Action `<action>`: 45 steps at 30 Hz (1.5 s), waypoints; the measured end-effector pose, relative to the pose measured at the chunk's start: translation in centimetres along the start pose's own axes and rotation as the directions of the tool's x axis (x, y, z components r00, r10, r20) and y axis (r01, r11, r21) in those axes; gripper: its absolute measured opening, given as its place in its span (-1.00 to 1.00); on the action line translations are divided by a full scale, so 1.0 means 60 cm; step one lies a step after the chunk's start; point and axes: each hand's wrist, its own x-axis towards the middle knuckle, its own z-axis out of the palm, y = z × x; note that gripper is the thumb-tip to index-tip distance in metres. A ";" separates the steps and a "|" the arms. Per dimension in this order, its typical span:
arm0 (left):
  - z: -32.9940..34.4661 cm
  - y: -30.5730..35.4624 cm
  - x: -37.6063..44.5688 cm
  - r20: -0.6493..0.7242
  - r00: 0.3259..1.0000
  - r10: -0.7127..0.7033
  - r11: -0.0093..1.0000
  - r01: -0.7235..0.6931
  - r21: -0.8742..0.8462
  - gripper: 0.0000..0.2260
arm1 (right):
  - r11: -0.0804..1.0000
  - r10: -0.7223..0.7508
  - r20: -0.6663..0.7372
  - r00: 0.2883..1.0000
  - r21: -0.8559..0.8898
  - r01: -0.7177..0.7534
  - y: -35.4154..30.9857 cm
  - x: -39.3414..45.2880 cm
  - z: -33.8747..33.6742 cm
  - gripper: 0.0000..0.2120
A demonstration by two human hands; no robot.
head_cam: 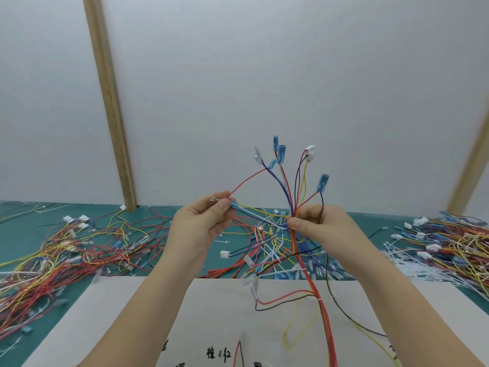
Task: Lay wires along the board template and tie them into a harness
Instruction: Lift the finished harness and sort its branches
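Observation:
My right hand (320, 226) grips a bundle of coloured wires (293, 186) held up above the table; their ends fan upward with blue terminal sleeves (281, 152) and a white connector (310, 153). My left hand (205, 221) pinches a few wire ends with a metal terminal (214, 199) and a blue sleeve (233, 204), and a red wire runs from it up to the fan. The bundle's tail (315, 295) hangs down over the white board template (217, 300), which carries black printed characters (218, 354).
Heaps of loose coloured wires lie on the green mat (16, 234) at the left (60, 258), centre (264, 247) and right (455, 245). White cable ties (412, 268) lie by the right heap. A white wall panel with wooden battens (111, 107) stands behind the table.

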 end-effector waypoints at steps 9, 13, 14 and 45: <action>-0.016 0.006 -0.012 0.312 0.850 -0.425 0.762 0.150 0.629 -0.80 | 0.980 0.056 -0.052 0.997 0.195 -0.044 -0.013 -0.003 -0.024 -0.96; -0.011 0.017 -0.013 0.293 0.922 -0.252 0.792 0.023 0.611 -0.80 | 0.986 0.038 -0.032 0.999 0.165 -0.032 -0.014 -0.006 -0.024 -0.88; -0.008 0.022 -0.012 0.250 0.950 -0.186 0.793 -0.005 0.609 -0.80 | 0.989 0.032 0.002 0.999 0.147 -0.032 -0.014 -0.008 -0.023 -0.87; 0.019 0.001 -0.032 0.478 0.809 -0.342 0.924 0.196 0.329 -0.59 | 0.867 0.077 0.090 0.993 0.486 -0.111 -0.024 -0.011 -0.013 -0.78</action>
